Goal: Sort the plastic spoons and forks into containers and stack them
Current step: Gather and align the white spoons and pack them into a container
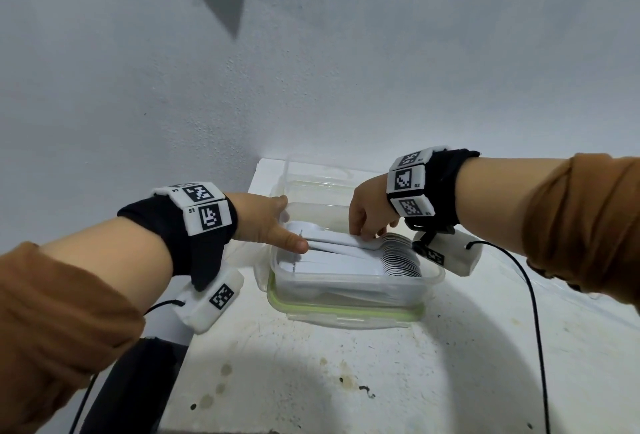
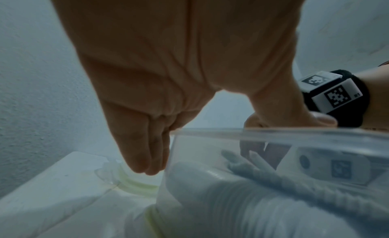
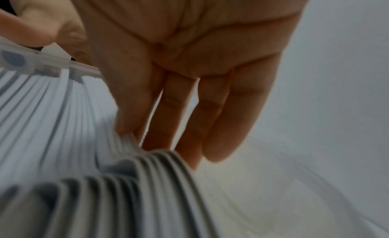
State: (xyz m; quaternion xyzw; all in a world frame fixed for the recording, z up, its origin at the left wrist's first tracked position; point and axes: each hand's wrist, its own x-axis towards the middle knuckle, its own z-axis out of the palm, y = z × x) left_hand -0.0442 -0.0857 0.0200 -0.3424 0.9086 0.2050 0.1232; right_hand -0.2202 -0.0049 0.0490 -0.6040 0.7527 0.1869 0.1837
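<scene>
Two flat-fingered hands: with left hand (image 1: pixel 266 225) bracing box (image 1: pixel 346 283), press spoons (image 1: pixel 343 260) level under right hand (image 1: pixel 367 212), keeping handles aligned.

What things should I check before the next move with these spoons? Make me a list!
1. Spoons lie inside the clear container: ok.
2. Right hand has its fingertips on the spoons: ok.
3. Left hand steadies the container's left end, thumb over the rim: ok.
4. Lid on the container: not ok, the top is uncovered.
5. No forks mixed in: cannot tell.
</scene>
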